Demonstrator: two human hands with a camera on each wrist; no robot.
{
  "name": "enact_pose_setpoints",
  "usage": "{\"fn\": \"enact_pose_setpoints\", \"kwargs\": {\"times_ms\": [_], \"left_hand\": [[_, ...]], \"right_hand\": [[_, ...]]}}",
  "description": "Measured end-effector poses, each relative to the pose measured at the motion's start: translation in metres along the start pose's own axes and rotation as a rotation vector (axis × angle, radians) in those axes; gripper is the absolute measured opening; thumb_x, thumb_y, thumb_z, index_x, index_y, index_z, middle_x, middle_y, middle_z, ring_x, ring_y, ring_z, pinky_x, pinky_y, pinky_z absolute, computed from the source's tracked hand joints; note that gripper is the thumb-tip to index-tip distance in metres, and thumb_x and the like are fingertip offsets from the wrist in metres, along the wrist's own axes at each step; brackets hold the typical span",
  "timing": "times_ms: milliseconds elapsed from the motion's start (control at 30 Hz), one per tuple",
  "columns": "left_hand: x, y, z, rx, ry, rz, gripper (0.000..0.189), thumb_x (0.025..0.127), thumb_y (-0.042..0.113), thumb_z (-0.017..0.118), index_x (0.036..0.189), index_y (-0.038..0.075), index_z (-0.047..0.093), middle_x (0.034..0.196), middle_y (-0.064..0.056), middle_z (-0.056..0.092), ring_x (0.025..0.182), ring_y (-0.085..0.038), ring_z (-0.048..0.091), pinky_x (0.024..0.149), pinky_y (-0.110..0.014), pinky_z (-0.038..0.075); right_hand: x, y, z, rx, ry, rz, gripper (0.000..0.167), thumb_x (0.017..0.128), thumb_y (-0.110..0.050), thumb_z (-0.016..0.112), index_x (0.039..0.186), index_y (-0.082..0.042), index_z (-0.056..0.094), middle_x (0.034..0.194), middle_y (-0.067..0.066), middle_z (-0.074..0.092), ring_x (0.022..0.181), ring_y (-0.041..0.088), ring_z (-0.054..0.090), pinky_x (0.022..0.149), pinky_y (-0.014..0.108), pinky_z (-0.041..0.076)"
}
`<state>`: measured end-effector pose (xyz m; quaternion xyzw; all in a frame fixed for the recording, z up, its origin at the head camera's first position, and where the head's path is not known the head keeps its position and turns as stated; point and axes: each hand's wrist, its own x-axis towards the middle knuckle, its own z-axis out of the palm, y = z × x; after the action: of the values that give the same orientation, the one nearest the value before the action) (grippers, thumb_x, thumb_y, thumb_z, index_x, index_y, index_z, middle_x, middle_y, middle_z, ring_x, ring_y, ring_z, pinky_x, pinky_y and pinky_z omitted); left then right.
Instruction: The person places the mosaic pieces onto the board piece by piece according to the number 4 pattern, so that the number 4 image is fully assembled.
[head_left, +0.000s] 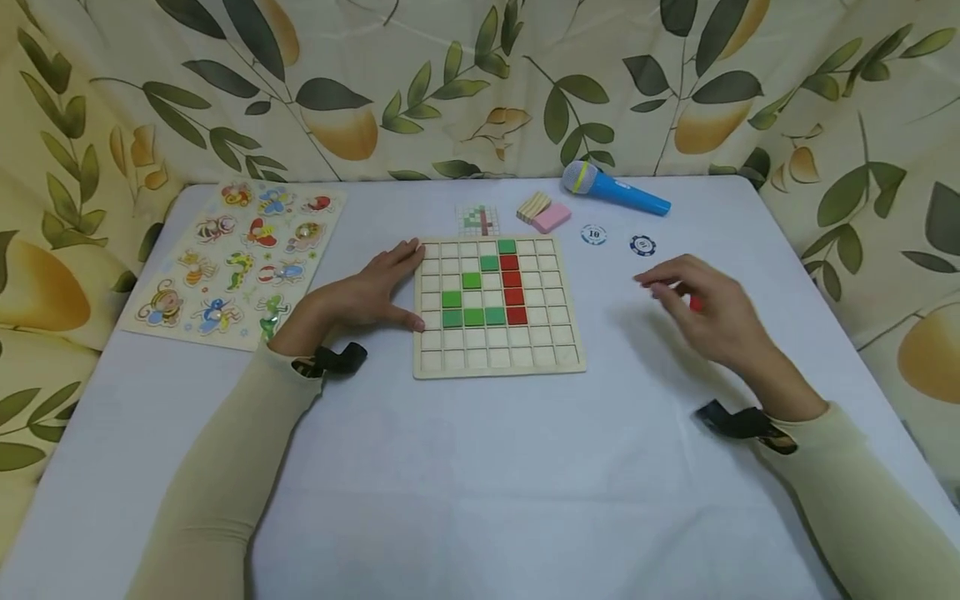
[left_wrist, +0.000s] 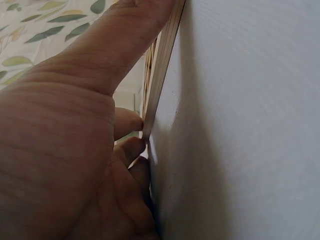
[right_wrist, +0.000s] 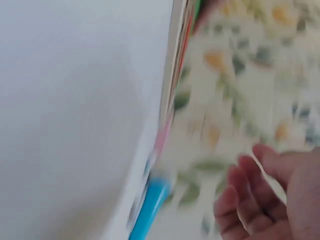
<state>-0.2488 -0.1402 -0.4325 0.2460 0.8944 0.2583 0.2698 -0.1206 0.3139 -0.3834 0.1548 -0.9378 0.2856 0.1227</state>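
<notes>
My left hand (head_left: 380,287) rests beside the wooden grid board (head_left: 498,362). Its thumb and fingertips touch the board's left edge, and the left wrist view shows the thumb (left_wrist: 125,42) against that edge. Green square tiles (head_left: 452,299) and a column of red tiles (head_left: 513,297) fill some cells. To the right of the board hovers my right hand (head_left: 708,312), its fingers bent. A small red piece (head_left: 696,303) shows between its thumb and forefinger; whether it is held or lies beyond is hidden. The blurred right wrist view shows bent fingers (right_wrist: 240,190) and no red piece there.
Behind the board lie a small pattern card (head_left: 477,220), a pink eraser (head_left: 551,218), a striped block (head_left: 533,206) and a blue toy microphone (head_left: 622,193). Two round chips (head_left: 642,245) lie right of them. An insect puzzle board (head_left: 217,283) is at left.
</notes>
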Motion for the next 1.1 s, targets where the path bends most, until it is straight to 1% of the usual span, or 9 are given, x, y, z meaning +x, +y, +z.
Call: {"fn": "enact_pose_setpoints", "kwargs": {"times_ms": [133, 267, 367, 433, 533, 767, 900, 1033, 1100], "left_hand": [[-0.002, -0.001, -0.005, 0.007, 0.002, -0.013, 0.127, 0.085, 0.051, 0.088, 0.173, 0.026, 0.001, 0.182, 0.007, -0.013, 0.170, -0.030, -0.014, 0.138, -0.057, 0.002], [-0.002, -0.003, -0.006, 0.004, 0.005, -0.012, 0.126, 0.085, 0.050, 0.089, 0.173, 0.026, 0.002, 0.182, 0.007, -0.012, 0.170, -0.030, -0.013, 0.138, -0.057, 0.002], [-0.001, -0.006, -0.004, -0.004, 0.002, -0.007, 0.127, 0.085, 0.051, 0.088, 0.173, 0.026, 0.001, 0.182, 0.007, -0.012, 0.170, -0.030, -0.013, 0.138, -0.058, 0.002], [0.000, -0.006, -0.003, -0.008, -0.003, -0.001, 0.127, 0.085, 0.052, 0.088, 0.173, 0.026, 0.001, 0.182, 0.007, -0.013, 0.170, -0.030, -0.014, 0.138, -0.058, 0.001], [0.001, -0.005, -0.002, -0.006, -0.003, 0.008, 0.127, 0.085, 0.053, 0.088, 0.173, 0.026, 0.001, 0.182, 0.006, -0.013, 0.170, -0.031, -0.014, 0.138, -0.058, 0.001], [0.003, -0.003, -0.002, -0.009, 0.003, 0.013, 0.126, 0.085, 0.051, 0.089, 0.174, 0.025, 0.003, 0.182, 0.004, -0.012, 0.170, -0.031, -0.014, 0.138, -0.056, 0.000], [0.003, -0.002, 0.000, -0.009, 0.004, 0.019, 0.126, 0.085, 0.050, 0.088, 0.174, 0.023, 0.003, 0.182, 0.003, -0.011, 0.170, -0.032, -0.013, 0.138, -0.057, 0.000], [0.001, -0.004, -0.001, 0.001, 0.004, 0.027, 0.125, 0.086, 0.051, 0.087, 0.174, 0.023, 0.002, 0.182, 0.003, -0.011, 0.170, -0.031, -0.013, 0.138, -0.056, 0.001], [0.001, -0.004, -0.001, 0.008, 0.005, 0.032, 0.125, 0.086, 0.051, 0.087, 0.174, 0.024, 0.002, 0.182, 0.004, -0.011, 0.170, -0.031, -0.013, 0.138, -0.056, 0.001]], "right_hand": [[-0.021, 0.038, -0.029, 0.042, 0.128, 0.322, 0.030, 0.111, -0.017, 0.056, 0.138, -0.013, 0.068, 0.116, -0.024, 0.060, 0.092, -0.006, 0.059, 0.079, -0.003, 0.043], [-0.033, 0.070, -0.037, -0.002, 0.021, 0.542, 0.045, 0.112, -0.034, 0.049, 0.154, -0.018, 0.055, 0.138, 0.000, 0.059, 0.092, 0.001, 0.060, 0.074, 0.000, 0.044], [-0.039, 0.085, -0.034, -0.062, -0.100, 0.558, 0.054, 0.112, -0.037, 0.049, 0.162, -0.017, 0.045, 0.152, 0.024, 0.046, 0.103, 0.017, 0.056, 0.071, 0.004, 0.040], [-0.041, 0.089, -0.034, -0.082, -0.153, 0.543, 0.057, 0.112, -0.034, 0.052, 0.165, -0.016, 0.040, 0.153, 0.028, 0.042, 0.107, 0.029, 0.051, 0.070, 0.008, 0.037], [-0.044, 0.092, -0.033, -0.090, -0.175, 0.518, 0.058, 0.110, -0.028, 0.057, 0.164, -0.013, 0.041, 0.149, 0.029, 0.042, 0.108, 0.034, 0.044, 0.070, 0.012, 0.036], [-0.049, 0.096, -0.032, -0.156, -0.145, 0.512, 0.044, 0.108, -0.016, 0.061, 0.150, -0.004, 0.056, 0.139, 0.031, 0.046, 0.106, 0.041, 0.049, 0.068, 0.012, 0.035], [-0.048, 0.096, -0.032, -0.167, -0.142, 0.525, 0.040, 0.109, -0.019, 0.060, 0.145, -0.002, 0.058, 0.134, 0.030, 0.050, 0.105, 0.041, 0.051, 0.066, 0.015, 0.038], [-0.042, 0.078, -0.033, -0.139, -0.166, 0.521, 0.044, 0.109, -0.026, 0.060, 0.148, -0.006, 0.057, 0.134, 0.027, 0.055, 0.109, 0.035, 0.053, 0.073, 0.018, 0.040], [-0.037, 0.058, -0.031, -0.103, -0.158, 0.444, 0.041, 0.107, -0.020, 0.065, 0.145, -0.007, 0.059, 0.131, 0.023, 0.059, 0.107, 0.023, 0.053, 0.077, 0.012, 0.040]]}}
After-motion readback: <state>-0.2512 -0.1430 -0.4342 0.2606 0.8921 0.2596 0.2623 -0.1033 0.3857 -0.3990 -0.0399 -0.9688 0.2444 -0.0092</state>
